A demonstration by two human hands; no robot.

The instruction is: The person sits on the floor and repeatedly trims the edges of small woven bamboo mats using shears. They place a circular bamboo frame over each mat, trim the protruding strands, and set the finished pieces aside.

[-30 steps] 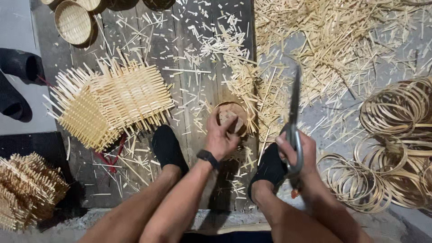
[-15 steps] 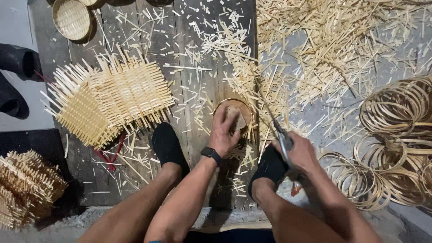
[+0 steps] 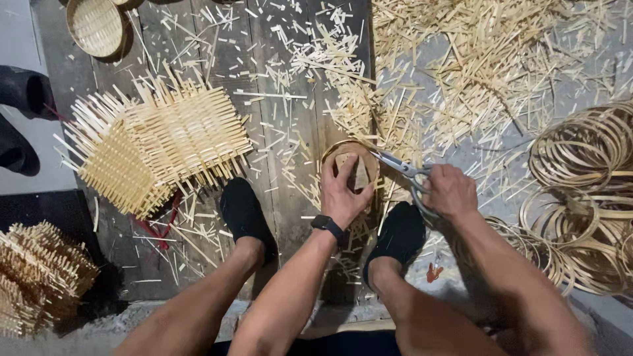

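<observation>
left hand: palm down on a small round woven basket, fingers curled over its rim and a wooden block inside, pressing it to the floor
right hand: closed round the handles of metal scissors; blades point left and meet the basket's right rim
small basket location: on the dark plank floor, just ahead of the person's two feet, between them and the big scrap heap
feet: black shoes, one each side of the left forearm, soles on the planks
wrist: dark watch on the left arm
floor: worn dark wooden planks under the work; grey concrete to the right, pale grey strip at far left
litter: short bamboo offcuts all over, thickest upper right, thinning across the planks
left side: large half-woven bamboo mat with loose strip ends sticking out on all edges, lying flat; red-handled tool partly under its lower edge
lower left: another bristly woven piece on a dark mat
top left: finished round basket, partly cut off by the frame
far left edge: dark footwear, second piece below it
right: pile of coiled bamboo hoops, overlapping, on the concrete
near right foot: small red object, too small to identify
</observation>
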